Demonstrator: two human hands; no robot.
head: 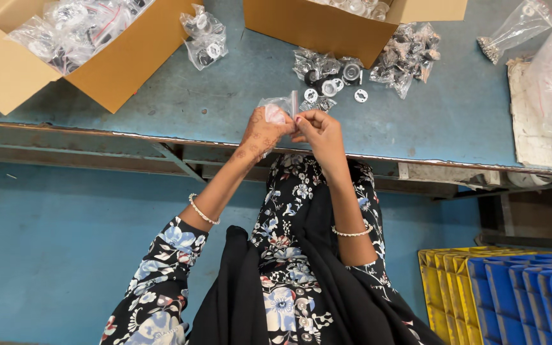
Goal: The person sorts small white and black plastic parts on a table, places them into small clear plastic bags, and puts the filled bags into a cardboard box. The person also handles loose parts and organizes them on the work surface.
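A small clear plastic bag (278, 106) is held up just over the near edge of the blue desk (161, 96), between the two hands. The left hand (262, 133) is closed on the bag's lower part, its fingers (275, 117) clenched around the plastic. The right hand (319, 131) is brought in from the other side, its fingers (303, 119) pinched on the bag's edge, touching the left hand. What lies inside the bag cannot be made out.

Just beyond the hands, loose black and white round parts (330, 86) are scattered on the desk, with a few filled bags (407, 57) heaped near them against a cardboard box (317, 25). A second, larger cardboard box (103, 73) full of packed bags is seen at the far left, and one filled bag (204, 38) lies between the two boxes. Stacked yellow and blue crates (506, 294) are seen on the floor at the lower right.
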